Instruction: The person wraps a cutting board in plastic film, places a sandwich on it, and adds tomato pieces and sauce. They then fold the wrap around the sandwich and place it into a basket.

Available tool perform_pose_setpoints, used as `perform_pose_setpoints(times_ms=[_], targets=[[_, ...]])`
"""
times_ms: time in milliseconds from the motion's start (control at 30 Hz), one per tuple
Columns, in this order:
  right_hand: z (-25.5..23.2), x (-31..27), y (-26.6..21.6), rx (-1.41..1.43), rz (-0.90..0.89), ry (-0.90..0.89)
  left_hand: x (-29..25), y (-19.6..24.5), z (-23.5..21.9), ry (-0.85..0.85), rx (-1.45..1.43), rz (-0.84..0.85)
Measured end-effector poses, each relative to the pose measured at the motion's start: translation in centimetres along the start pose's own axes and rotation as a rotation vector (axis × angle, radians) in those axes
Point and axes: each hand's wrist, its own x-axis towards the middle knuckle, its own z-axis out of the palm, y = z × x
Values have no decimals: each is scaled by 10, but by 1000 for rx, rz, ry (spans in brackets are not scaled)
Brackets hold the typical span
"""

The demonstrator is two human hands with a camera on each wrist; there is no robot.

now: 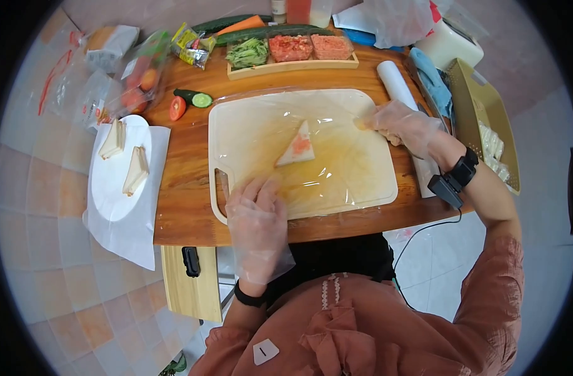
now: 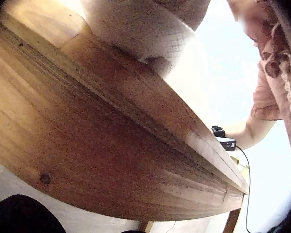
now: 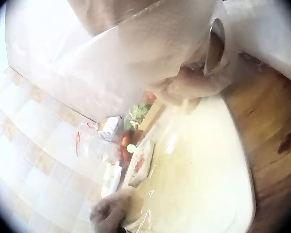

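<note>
Clear plastic wrap (image 1: 343,178) lies across a cream cutting board (image 1: 227,125). On the board, at its middle, is a triangular sandwich (image 1: 301,147) with pink filling showing. My left hand (image 1: 258,203), in a clear disposable glove, pinches the wrap at the board's front left; the right wrist view shows its bent fingers (image 3: 109,213) from the side. At the board's far right corner my gloved right hand (image 1: 402,125) has curled fingers gripping the wrap's edge. The left wrist view shows mostly the table's underside (image 2: 111,131).
A white roll (image 1: 396,81) lies right of the board, beside an olive basket (image 1: 509,147). Two sandwich triangles sit on a white plate (image 1: 105,194) at left. Behind the board stands a wooden tray (image 1: 293,65) of fillings. Cut tomato (image 1: 177,108) and cucumber (image 1: 202,100) lie near it.
</note>
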Motion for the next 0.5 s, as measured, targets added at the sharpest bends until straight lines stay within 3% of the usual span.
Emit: perform_pose_setpoints(times_ms=[167, 200, 233, 300, 333, 400, 500], targets=[[-5, -10, -29, -188, 19, 165, -1, 0, 1, 7, -12, -2], [-14, 3, -22, -493, -171, 116, -1, 0, 0, 7, -5, -2], [-24, 19, -12, -494, -166, 121, 0, 1, 0, 8, 1, -1], [-43, 52, 3, -1213, -802, 169, 2, 1, -1, 20, -6, 12], [-48, 67, 7, -1215, -799, 172, 2, 2, -1, 32, -5, 20], [-51, 89, 5, -1530, -787, 217, 2, 2, -1, 32, 1, 20], [-51, 96, -9, -1473, -679, 91, 3, 2, -3, 29, 15, 17]])
